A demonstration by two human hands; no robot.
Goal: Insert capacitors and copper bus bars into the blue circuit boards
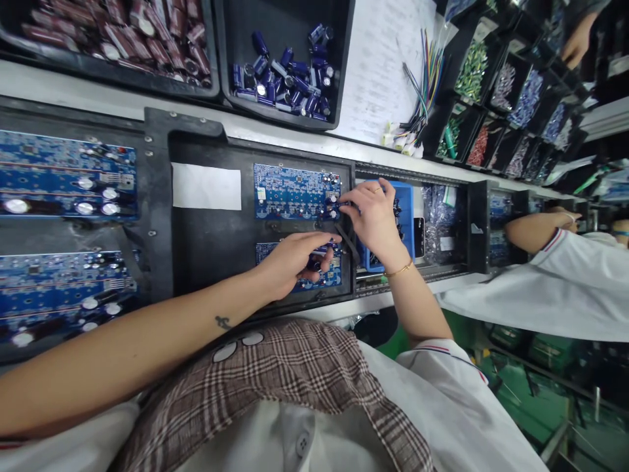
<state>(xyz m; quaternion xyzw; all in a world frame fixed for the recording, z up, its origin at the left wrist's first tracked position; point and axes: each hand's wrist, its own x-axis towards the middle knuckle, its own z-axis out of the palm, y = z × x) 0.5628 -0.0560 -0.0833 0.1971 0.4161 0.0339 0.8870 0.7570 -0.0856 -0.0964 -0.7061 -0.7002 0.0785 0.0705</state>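
My right hand (pixel 369 213) pinches a small dark capacitor (pixel 343 204) at the right edge of the upper blue circuit board (pixel 289 190), beside other capacitors standing there. Over the lower circuit board (pixel 334 272) is my left hand (pixel 299 262), its curled fingers round dark capacitors (pixel 314 264) and its index finger stretched toward the right. Both boards lie in a black tray (pixel 211 242). A blue bin (pixel 405 226) with dark parts sits just right of the tray, partly behind my right hand and wrist.
Behind the tray stand a bin of blue capacitors (pixel 295 85) and a bin of brown capacitors (pixel 147 33). Coloured wires (pixel 426 85) lie on a paper sheet (pixel 376 59). More boards (pixel 63 174) are at the left. Another person's arm (pixel 535 231) reaches in at the right.
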